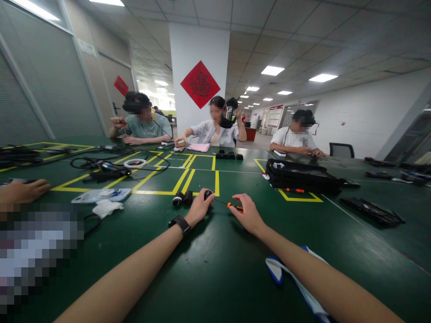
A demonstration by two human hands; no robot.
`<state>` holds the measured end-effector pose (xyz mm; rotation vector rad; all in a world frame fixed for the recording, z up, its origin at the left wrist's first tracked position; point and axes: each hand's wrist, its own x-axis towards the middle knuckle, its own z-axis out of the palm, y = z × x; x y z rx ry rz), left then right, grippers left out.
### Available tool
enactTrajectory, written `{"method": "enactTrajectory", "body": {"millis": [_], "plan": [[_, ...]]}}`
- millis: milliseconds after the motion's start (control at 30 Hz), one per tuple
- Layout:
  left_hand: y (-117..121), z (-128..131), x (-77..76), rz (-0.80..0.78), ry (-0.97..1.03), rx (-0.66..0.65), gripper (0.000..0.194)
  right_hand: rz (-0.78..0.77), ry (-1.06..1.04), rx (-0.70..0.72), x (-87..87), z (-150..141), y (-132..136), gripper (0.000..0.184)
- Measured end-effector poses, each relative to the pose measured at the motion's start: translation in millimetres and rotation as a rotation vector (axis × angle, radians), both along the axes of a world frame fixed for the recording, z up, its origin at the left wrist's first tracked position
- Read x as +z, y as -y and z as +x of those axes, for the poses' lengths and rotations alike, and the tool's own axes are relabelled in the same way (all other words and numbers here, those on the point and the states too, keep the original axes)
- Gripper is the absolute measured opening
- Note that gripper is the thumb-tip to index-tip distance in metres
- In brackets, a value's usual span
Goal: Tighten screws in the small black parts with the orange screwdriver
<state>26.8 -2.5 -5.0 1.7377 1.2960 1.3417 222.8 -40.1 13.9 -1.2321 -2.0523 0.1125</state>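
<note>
My left hand [200, 208], a dark watch on its wrist, grips a small black round part [208, 194] that the fingers partly cover. My right hand [248, 214] has its fingers around the orange and black handle of a screwdriver [235, 207]. The thin shaft points left toward the black part; whether its tip touches is too small to tell. Two black cylindrical pieces [182, 199] stand on the green table [215, 269] just left of my left hand.
An open black tool case [303, 175] lies at the right, near a black tray [372, 211]. A blue-and-white strap [292, 278] runs beneath my right forearm. Cables [107, 168] and a plastic packet [101, 195] occupy the left. Several people sit around the table; another person's hand [23, 190] shows at far left.
</note>
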Motion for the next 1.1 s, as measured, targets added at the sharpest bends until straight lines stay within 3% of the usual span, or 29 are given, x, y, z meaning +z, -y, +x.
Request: {"method": "enactTrajectory", "body": {"millis": [67, 167, 267, 400, 533, 700, 867, 933, 1100], "plan": [[-1, -1, -1.4, 0.025, 0.004, -0.002, 0.022, 0.104, 0.069, 0.107, 17.7, -10, 13, 0.034], [-6, -2, -3.5, 0.056, 0.034, -0.056, 0.019, 0.2, 0.378, 0.497, 44.8, -40, 36, 0.048], [-13, -3, -4.5, -0.049, 0.056, -0.116, 0.019, 0.304, 0.608, 0.706, 58.6, -82, 48, 0.062], [-21, -4, -3.5, -0.144, 0.062, -0.116, 0.016, 0.318, 0.694, 0.717, 56.1, -127, 37, 0.077], [-21, -4, 0.1, -0.189, 0.082, -0.135, 0.015, 0.244, 0.811, 0.725, 48.6, -142, 21, 0.076], [-16, -2, 8.1, -0.187, 0.146, -0.146, 0.011, 0.421, 0.755, 0.661, 43.1, -130, 24, 0.056], [-10, 2, 10.9, -0.107, 0.167, -0.162, 0.01, 0.477, 0.663, 0.544, 34.4, -123, 38, 0.03], [-6, 3, 9.4, -0.092, 0.139, -0.175, 0.011, 0.451, 0.63, 0.534, 32.5, -122, 41, 0.031], [3, 2, 6.9, 0.017, 0.173, -0.105, 0.016, 0.322, 0.485, 0.498, 39.2, -94, 37, 0.059]]}}
